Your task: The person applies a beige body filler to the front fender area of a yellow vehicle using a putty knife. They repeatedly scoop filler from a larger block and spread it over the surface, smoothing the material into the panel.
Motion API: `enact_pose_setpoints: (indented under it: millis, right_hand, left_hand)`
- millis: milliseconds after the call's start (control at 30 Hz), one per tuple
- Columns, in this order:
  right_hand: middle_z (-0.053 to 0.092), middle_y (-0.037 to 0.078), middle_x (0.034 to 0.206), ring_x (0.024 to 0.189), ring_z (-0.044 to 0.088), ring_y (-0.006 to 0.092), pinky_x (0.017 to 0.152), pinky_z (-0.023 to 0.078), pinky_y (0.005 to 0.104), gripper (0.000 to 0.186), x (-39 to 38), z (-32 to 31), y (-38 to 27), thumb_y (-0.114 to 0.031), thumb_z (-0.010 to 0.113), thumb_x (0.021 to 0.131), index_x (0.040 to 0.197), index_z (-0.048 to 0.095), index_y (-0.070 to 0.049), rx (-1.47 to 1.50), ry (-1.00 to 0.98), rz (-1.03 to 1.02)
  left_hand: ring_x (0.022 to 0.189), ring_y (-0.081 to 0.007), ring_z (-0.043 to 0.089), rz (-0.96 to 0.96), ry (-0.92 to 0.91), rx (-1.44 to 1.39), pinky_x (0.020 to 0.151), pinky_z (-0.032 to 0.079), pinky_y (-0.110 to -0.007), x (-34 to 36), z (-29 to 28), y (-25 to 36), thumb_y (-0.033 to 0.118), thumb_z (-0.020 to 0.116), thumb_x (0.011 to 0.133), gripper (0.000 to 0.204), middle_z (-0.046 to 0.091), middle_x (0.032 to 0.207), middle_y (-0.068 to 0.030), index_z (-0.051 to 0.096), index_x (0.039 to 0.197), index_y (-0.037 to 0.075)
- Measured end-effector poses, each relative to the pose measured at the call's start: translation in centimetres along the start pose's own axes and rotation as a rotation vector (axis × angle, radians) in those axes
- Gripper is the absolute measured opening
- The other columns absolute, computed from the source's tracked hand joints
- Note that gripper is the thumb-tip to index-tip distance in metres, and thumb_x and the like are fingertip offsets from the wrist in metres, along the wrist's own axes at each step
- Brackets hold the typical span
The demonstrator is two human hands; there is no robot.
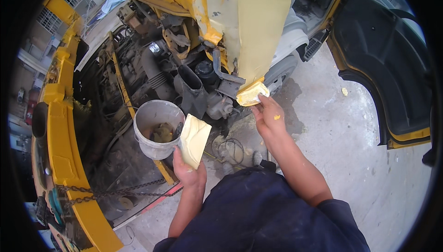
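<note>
So, far left, a big yellow frame piece [64, 127] can be seen curving along the edge, with rusty chains [99, 195] strung off its lower part. Next to it the engine bay is laid open, and a ribbed black hose [156, 74] can be made out among the grimy parts.

A whitish bucket [154, 150] comes next, with some murky stuff in it that can't really be identified. Just beside its right side, a flat board [195, 140] smeared with cream putty is gripped by the left hand [188, 172], thumb along the near edge. The board is tilted, its long axis pointed up and away from the palm.

Further right, a small putty-caked spreader [252, 95] is pinched in the right hand [269, 115], fingers closed on it. The bit that matters imo: the cream-coated panel [260, 32] is set straight up and away from that hand, its long axis run roughly top to bottom and narrowed toward the spreader. The right hand is clearly the nearer one; the left is kept lower and off to the left. Whether the panel's bottom edge is actually touched by the spreader can't be told from this angle.

Far right, an open black door [380, 62] edged in yellow is seen over the concrete floor [341, 164].
</note>
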State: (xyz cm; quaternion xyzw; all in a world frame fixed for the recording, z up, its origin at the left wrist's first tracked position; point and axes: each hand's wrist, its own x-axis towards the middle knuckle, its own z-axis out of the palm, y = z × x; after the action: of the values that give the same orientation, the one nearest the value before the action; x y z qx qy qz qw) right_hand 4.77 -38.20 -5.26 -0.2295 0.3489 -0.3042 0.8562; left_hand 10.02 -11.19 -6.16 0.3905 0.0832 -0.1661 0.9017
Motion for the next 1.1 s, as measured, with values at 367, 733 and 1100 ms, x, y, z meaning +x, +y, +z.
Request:
enact_pose_setpoints:
  millis: [367, 733, 1100]
  right_hand:
    - [0.073, 0.014, 0.131, 0.119, 0.073, 0.0237, 0.103, 0.063, 0.0374, 0.026, -2.3, 4.7, -3.7, -0.003, 0.062, 0.110, 0.135, 0.063, 0.005, 0.051, -0.073, -0.093]
    - [0.071, 0.013, 0.132, 0.120, 0.071, 0.0262, 0.105, 0.061, 0.0408, 0.028, 1.3, 0.0, 0.1, -0.008, 0.060, 0.112, 0.138, 0.063, 0.002, -0.004, -0.010, 0.009]
    - [0.071, 0.011, 0.122, 0.113, 0.069, 0.0231, 0.101, 0.060, 0.0393, 0.022, -3.3, 6.9, -5.2, -0.011, 0.066, 0.109, 0.129, 0.065, 0.000, -0.038, -0.117, -0.111]
  left_hand:
    - [0.139, -0.0317, 0.067, 0.039, -0.030, -0.026, 0.121, 0.050, -0.045, -0.3, -0.4, 0.4, 0.039, 0.041, 0.121, 0.058, 0.068, 0.151, -0.0185, 0.058, 0.152, -0.007]
    - [0.139, -0.0324, 0.067, 0.004, 0.013, -0.019, 0.122, 0.050, -0.045, -0.2, 0.0, 0.2, 0.039, 0.041, 0.121, 0.058, 0.068, 0.150, -0.0191, 0.058, 0.151, -0.007]
    - [0.138, -0.0331, 0.068, 0.029, 0.000, -0.052, 0.120, 0.051, -0.045, 0.0, -0.1, 0.6, 0.039, 0.040, 0.121, 0.059, 0.069, 0.149, -0.0200, 0.058, 0.151, -0.009]
